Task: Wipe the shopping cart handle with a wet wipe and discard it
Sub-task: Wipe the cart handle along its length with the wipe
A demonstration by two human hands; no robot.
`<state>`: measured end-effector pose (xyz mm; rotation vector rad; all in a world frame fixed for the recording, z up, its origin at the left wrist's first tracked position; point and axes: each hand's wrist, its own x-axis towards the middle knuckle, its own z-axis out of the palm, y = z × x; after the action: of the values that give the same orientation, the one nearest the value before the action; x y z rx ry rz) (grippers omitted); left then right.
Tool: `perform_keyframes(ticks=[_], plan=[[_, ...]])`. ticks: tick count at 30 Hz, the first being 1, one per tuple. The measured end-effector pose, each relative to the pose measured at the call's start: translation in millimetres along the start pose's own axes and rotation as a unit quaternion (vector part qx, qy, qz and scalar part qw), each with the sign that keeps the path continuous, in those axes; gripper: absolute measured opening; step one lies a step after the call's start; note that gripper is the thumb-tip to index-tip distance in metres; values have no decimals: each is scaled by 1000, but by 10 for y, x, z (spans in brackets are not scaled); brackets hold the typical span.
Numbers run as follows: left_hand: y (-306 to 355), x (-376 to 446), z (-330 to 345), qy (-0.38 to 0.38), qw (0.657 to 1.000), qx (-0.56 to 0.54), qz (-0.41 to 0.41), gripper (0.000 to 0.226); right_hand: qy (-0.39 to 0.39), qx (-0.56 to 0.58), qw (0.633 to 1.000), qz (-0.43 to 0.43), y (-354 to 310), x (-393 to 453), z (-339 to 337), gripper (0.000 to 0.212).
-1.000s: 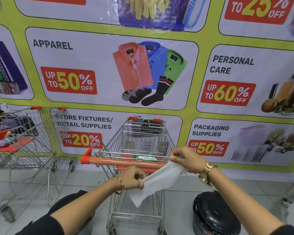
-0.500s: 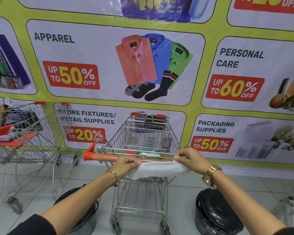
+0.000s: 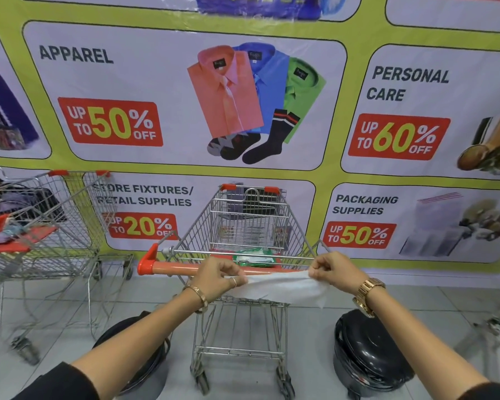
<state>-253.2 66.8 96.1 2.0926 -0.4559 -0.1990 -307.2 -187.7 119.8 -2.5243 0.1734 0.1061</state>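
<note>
where banner [image 3: 185,174] reads "apparel", hands stretch wipe [image 3: 283,287]

A wide yellow-green sale banner [image 3: 334,171] with panels for apparel, personal care, store fixtures and packaging supplies covers the far wall, above a pale grey tiled floor [image 3: 55,327] where a second wire cart [image 3: 41,226] stands at the left.

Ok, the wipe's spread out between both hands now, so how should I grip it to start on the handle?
Keep pinching the two upper corners of the wet wipe, left hand and right hand. It hangs flat just in front of the orange handle, so probably lay it over the bar from above and close one palm around it.
</note>
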Motion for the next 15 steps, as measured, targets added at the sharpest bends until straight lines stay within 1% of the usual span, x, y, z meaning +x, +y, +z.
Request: perform_keyframes(ticks=[1,2,4,7,8,10,13,15], plan=[[-6,26,24,3,1000,17,-1,7,6,-5,1000,7,8,25,4,25],[0,57,48,13,999,38,-4,4,14,-10,1000,12,12,56,13,27],[7,145,99,47,995,83,-15,16,35,-22,999,31,-4,131,56,29],[33,282,151,74,987,139,-20,17,69,-48,994,74,-32,253,162,13],[34,331,169,72,984,162,-23,17,87,-57,991,88,-26,298,203,13],[29,404,197,74,974,209,-42,19,117,-65,984,114,-19,342,281,15],[-13,484,214,87,964,245,-63,23,143,-86,971,173,-51,330,330,23],[-38,511,190,90,962,250,-63,31,203,-84,957,189,-77,311,348,27]])
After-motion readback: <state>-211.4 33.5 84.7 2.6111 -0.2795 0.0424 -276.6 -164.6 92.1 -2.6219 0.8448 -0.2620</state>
